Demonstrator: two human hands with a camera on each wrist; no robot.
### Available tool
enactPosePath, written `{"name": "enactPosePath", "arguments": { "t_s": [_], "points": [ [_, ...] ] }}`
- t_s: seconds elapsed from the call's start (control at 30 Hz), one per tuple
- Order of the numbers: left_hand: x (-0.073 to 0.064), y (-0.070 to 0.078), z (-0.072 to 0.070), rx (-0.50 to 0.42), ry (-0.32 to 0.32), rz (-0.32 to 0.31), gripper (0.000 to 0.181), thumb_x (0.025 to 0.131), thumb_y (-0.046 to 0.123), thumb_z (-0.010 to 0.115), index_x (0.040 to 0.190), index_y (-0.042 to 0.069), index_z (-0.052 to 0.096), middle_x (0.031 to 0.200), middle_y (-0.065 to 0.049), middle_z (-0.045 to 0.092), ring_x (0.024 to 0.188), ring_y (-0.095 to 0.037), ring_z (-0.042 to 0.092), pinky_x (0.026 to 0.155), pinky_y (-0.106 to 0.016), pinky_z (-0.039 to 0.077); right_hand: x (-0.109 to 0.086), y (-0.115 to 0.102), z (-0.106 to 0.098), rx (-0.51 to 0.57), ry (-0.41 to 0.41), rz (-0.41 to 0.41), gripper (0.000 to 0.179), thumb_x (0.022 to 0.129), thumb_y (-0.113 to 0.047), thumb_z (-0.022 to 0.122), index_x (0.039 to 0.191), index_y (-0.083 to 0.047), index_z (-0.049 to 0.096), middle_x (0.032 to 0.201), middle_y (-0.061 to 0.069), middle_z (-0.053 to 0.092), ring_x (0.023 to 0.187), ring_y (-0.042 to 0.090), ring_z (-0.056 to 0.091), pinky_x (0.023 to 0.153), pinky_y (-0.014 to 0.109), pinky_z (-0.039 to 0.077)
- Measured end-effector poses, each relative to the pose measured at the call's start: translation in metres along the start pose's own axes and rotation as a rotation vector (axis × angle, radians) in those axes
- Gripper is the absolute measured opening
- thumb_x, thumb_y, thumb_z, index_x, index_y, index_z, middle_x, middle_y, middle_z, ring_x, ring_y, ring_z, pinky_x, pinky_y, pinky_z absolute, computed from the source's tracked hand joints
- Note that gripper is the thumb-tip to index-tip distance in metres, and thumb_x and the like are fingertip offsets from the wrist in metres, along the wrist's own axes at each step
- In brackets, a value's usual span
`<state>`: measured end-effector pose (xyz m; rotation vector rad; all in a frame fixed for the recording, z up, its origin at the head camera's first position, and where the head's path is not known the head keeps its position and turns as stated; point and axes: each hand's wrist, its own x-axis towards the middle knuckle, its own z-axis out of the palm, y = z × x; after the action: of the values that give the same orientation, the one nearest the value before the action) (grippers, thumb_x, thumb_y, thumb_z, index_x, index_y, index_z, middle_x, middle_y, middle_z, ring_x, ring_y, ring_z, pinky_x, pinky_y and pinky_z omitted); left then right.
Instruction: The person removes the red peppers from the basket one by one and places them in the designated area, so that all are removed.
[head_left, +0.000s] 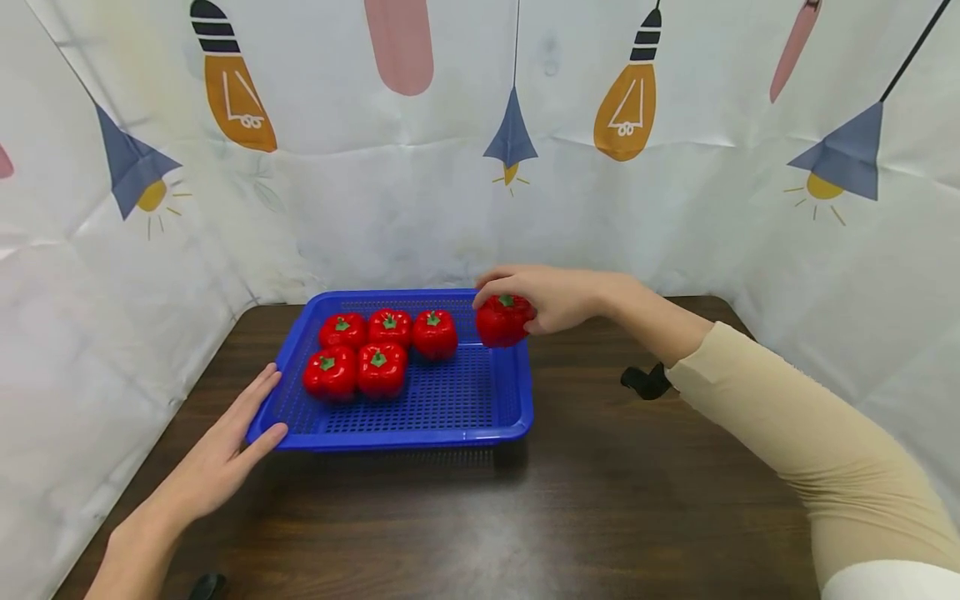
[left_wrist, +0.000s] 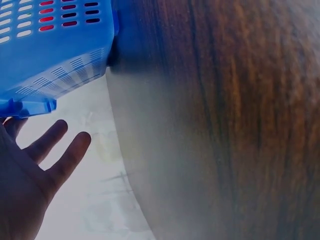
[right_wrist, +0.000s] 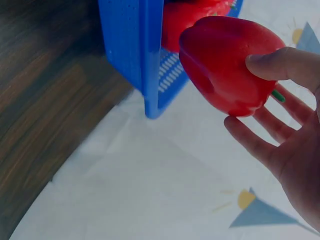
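Note:
A blue plastic basket with a perforated bottom stands on the dark wooden table. Several red bell peppers with green stems sit in its left and middle part. My right hand holds another red bell pepper over the basket's far right corner, thumb on one side and fingers on the other. At the basket's left end, my left hand rests its fingers and thumb along the rim. The left wrist view shows that hand's spread fingers beside the basket's outer wall.
To the right of the basket lies a small black object, close to the right forearm. Another dark object is at the near left edge of the view. A white printed curtain hangs behind the table and along its sides.

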<state>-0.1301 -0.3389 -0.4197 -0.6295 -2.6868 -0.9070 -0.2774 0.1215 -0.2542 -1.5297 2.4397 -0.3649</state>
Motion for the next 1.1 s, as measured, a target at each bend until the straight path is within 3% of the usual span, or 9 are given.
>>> {"name": "enactPosePath", "arguments": {
  "t_s": [0.5, 1.1],
  "points": [
    [-0.002, 0.0, 0.0, 0.006, 0.014, -0.027, 0.072, 0.102, 0.016, 0.062, 0.164, 0.015, 0.026, 0.169, -0.011, 0.019, 0.151, 0.0, 0.011, 0.108, -0.007, 0.009, -0.037, 0.02, -0.005, 0.002, 0.061, 0.076, 0.062, 0.08, 0.009, 0.072, 0.138, -0.009, 0.06, 0.152, 0.014, 0.044, 0.138, 0.037, 0.043, 0.095, 0.047, 0.053],
    [-0.001, 0.0, -0.001, 0.0, 0.011, -0.033, 0.071, 0.102, 0.016, 0.062, 0.164, 0.016, 0.026, 0.17, -0.006, 0.017, 0.15, 0.003, 0.01, 0.108, -0.007, 0.009, -0.058, 0.053, 0.019, 0.016, 0.048, 0.178, 0.068, 0.074, 0.012, 0.077, 0.137, -0.009, 0.061, 0.149, 0.016, 0.046, 0.135, 0.041, 0.043, 0.093, 0.052, 0.054]
  ]
}}
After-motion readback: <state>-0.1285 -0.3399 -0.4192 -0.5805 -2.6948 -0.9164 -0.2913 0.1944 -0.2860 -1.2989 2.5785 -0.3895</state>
